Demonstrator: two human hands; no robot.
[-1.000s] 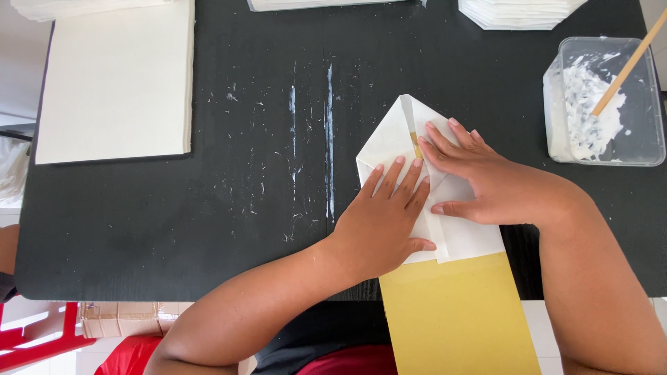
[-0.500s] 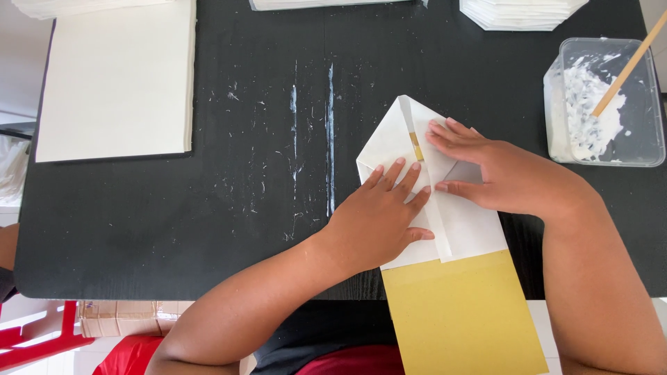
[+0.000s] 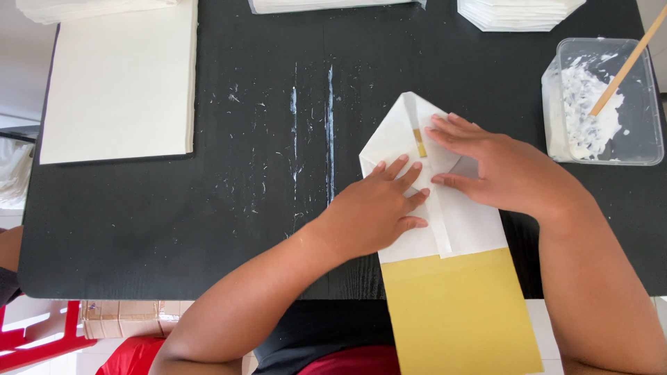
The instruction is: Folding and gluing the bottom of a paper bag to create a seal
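A folded white paper sheet (image 3: 464, 221) lies on a black table (image 3: 229, 229), wrapped over a yellow card (image 3: 455, 316) that juts past the near edge. My left hand (image 3: 379, 208) presses flat on the left flap, fingers spread. Resting on the right flap is my right hand (image 3: 497, 167), palm down, its fingertips at the centre seam near a small yellow gap (image 3: 420, 143). Both hands hold the folds down and grip nothing.
A clear plastic tub of white paste (image 3: 603, 111) with a wooden stick (image 3: 625, 66) stands at the right. A stack of white sheets (image 3: 118, 83) lies at the left, more white stacks (image 3: 517, 12) along the far edge. Dried paste streaks (image 3: 329, 132) mark the table's middle.
My right hand has slid slightly right and down along the right flap. My left hand has barely shifted on the left flap.
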